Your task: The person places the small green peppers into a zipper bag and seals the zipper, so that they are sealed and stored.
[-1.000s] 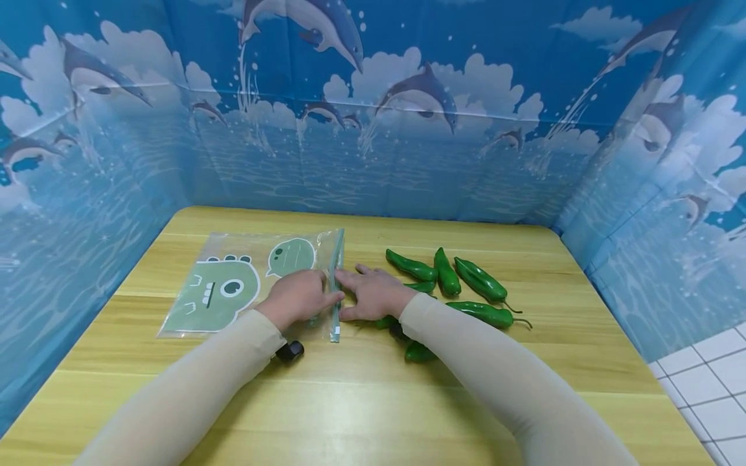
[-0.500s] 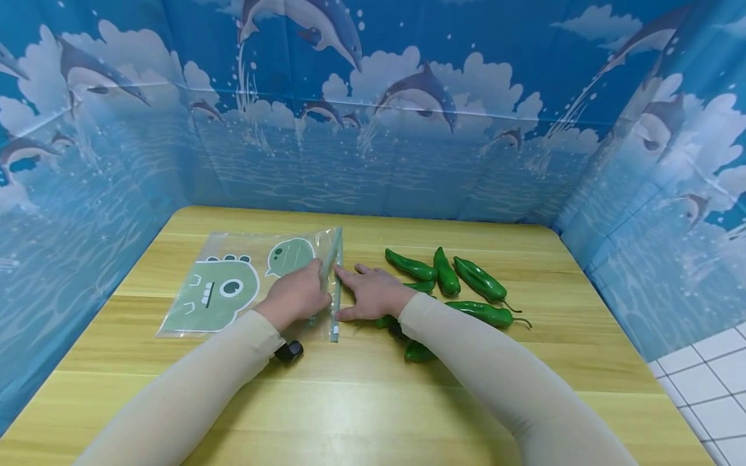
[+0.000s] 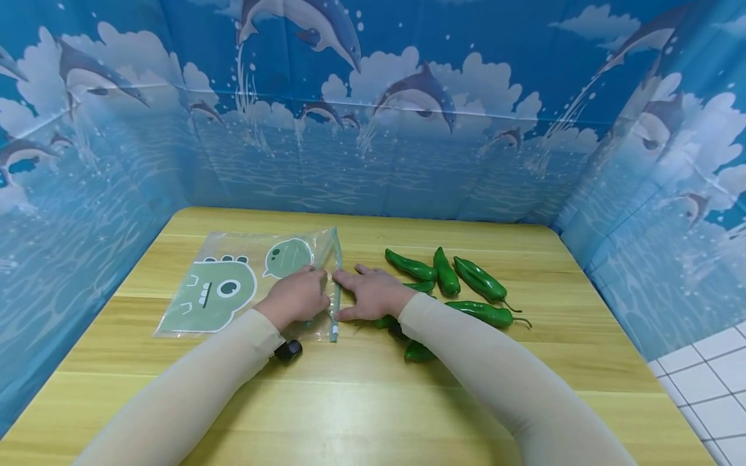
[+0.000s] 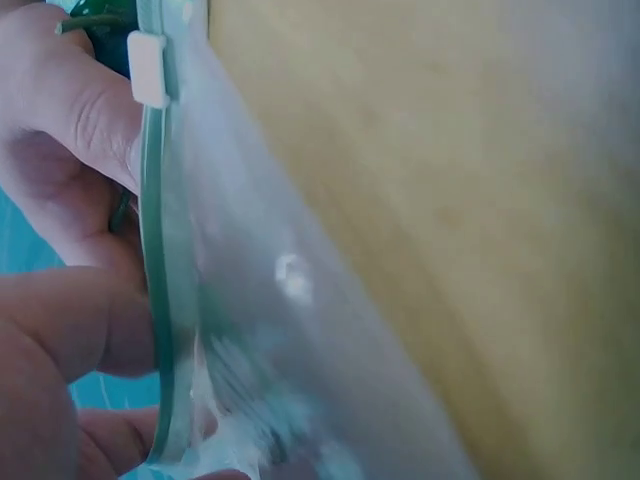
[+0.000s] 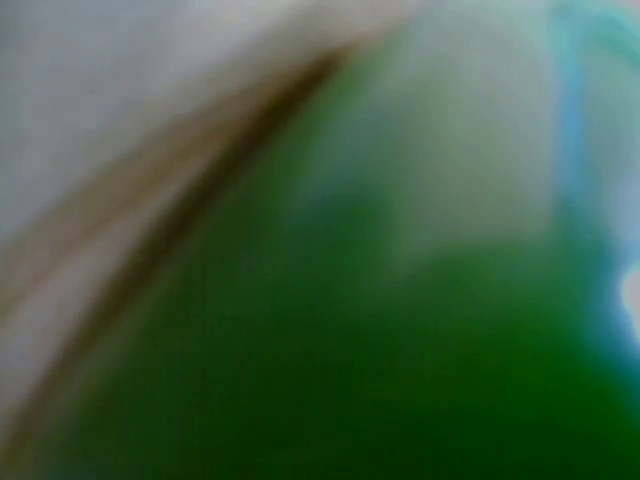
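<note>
Lying on the wooden table [image 3: 373, 401], a clear zip bag [image 3: 227, 291] with a green cartoon print is shown by the head view, its mouth at three o'clock. Near that mouth, its film is gripped by the curled fingers of the left hand [image 3: 296, 296], though the tips are hidden. At three o'clock from there, the right hand [image 3: 373, 294] is spread, its forefinger and thumb touching the sealing strip [image 4: 152, 210], with nothing seen clasped. By the left wrist view, what is barely readable from above is revealed: a white slider [image 4: 148, 70] between ten and eleven o'clock, with a thumb set against the strip just beside it. Green peppers [image 3: 446, 272] are scattered from one to five o'clock of the right hand. By the right wrist view, only a blurred green shape [image 5: 300, 390] is given.
</note>
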### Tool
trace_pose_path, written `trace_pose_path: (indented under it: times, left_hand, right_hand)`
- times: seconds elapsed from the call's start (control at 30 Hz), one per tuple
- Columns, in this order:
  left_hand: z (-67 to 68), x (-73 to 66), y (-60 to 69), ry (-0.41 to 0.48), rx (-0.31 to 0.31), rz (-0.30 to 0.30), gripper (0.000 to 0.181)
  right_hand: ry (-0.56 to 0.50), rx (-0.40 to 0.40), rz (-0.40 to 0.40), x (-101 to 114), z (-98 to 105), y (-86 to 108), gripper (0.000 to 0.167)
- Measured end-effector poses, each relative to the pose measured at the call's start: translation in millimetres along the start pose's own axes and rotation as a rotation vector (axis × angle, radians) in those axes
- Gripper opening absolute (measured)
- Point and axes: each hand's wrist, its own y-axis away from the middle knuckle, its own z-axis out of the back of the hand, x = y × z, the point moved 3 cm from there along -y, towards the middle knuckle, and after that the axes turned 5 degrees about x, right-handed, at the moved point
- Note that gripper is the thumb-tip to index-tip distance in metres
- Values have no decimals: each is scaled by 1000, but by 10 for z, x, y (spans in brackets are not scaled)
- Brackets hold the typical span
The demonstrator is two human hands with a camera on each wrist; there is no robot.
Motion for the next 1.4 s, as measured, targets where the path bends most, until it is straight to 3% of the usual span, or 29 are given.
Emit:
trace_pose_path:
  times: [0.3,0.73,1.07,1.4]
  left_hand:
    - [0,70,-31,21,25,35,82]
    - [48,129,-14,10,66,67,82]
    - [108,144,29,-13,117,20,81]
    - [179,99,88,-92,31,34,81]
  right_hand:
    - [50,8,20,0,-9,-16,80]
    - [37,0,22,-7,-36,-38,74]
    - [24,-33,45,-6,-29,-16,70]
    - [-38,-105,57,-1,9,-7,60]
